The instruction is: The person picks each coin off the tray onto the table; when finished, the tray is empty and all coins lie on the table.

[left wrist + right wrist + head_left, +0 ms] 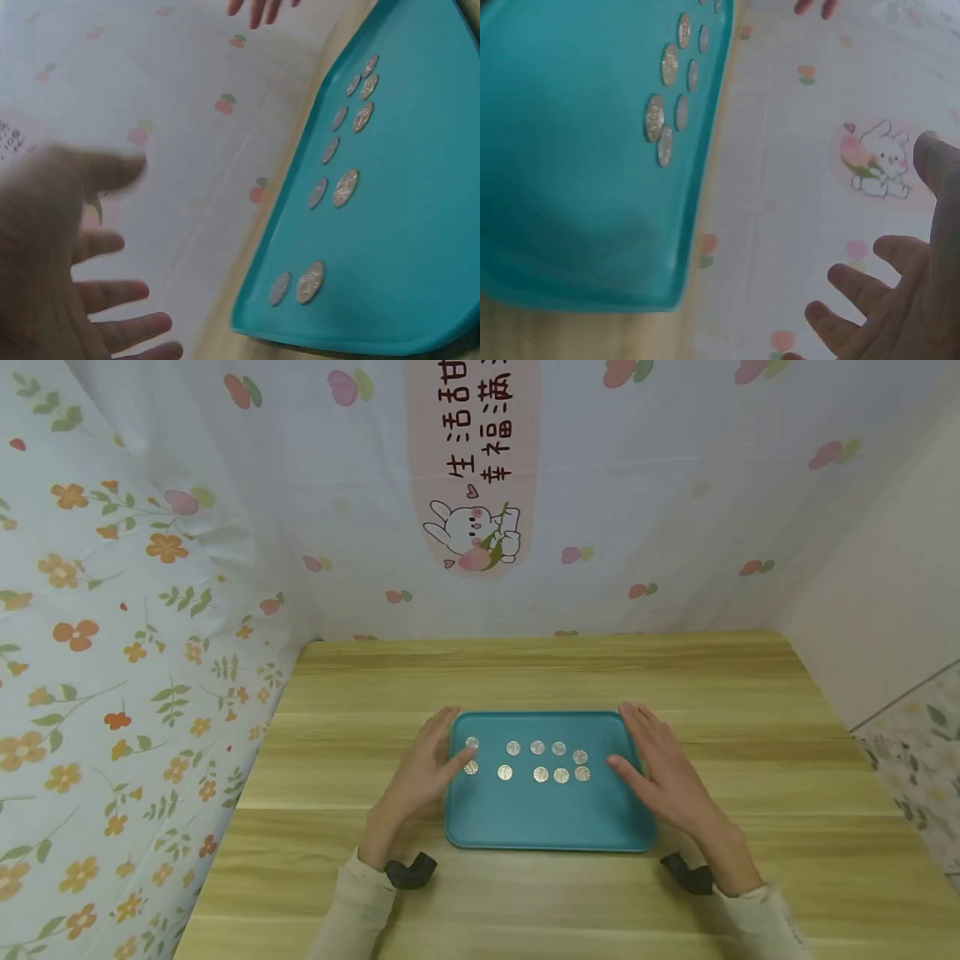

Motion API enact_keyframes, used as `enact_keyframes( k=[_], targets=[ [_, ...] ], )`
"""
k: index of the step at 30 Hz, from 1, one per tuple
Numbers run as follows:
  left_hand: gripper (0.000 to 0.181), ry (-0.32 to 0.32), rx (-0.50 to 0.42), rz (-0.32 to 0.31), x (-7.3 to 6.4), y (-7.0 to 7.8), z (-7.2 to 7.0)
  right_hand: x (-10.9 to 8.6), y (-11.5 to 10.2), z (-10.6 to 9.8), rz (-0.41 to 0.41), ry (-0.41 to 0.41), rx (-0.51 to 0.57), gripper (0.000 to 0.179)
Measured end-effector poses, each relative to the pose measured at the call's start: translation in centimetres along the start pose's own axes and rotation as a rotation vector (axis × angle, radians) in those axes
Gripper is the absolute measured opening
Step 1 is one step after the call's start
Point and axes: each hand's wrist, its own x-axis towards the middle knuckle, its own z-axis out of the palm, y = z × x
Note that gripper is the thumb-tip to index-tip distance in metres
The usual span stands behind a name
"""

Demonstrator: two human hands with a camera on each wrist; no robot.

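Observation:
A teal rectangular tray (551, 818) lies flat on the table, bearing several round silvery coins (561, 775) in two uneven rows. At its left end is my left hand (420, 768), fingers extended and thumb over the rim, overlapping the leftmost coins in the head view. My right hand (671, 777) is at the right end, its thumb pointing inward over the tray. Seen from the left wrist, the left fingers (127, 330) are spread and hold nothing, apart from the coins (311, 283). The right wrist view likewise has the right fingers (855, 289) spread with nothing in them.
The wooden table (375, 677) extends around the tray. White printed cloth hangs behind (637, 510) and along the left side (112, 693). Dark curved pieces sit at the left wrist (411, 871) and the right wrist (686, 873).

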Motion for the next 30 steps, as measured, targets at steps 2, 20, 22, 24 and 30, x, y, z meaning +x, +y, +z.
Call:
enact_keyframes(
  k=[2, 20, 22, 24, 30],
  targets=[
    [0.064, 0.032, -0.082, -0.045, 0.0, -0.8, 0.2, -0.2, 0.6, 0.6, 0.022, 0.032, 0.042, 0.074],
    [0.043, 0.22, -0.141, -0.089, 1.6, -6.1, 4.1, -0.8, 3.1, 5.3, 0.106, 0.222, 0.122, 0.013],
    [0.044, 0.22, -0.077, -0.038, 1.8, -6.1, 4.3, -0.7, 3.1, 5.6, 0.081, 0.233, 0.095, 0.013],
    [0.044, 0.225, -0.035, -0.014, 1.9, -6.1, 4.5, -0.6, 3.1, 5.9, 0.054, 0.239, 0.049, 0.014],
    [0.044, 0.234, -0.012, -0.039, 1.6, -6.0, 4.8, -0.9, 2.7, 7.1, -0.001, 0.198, -0.109, 0.025]
  ],
)
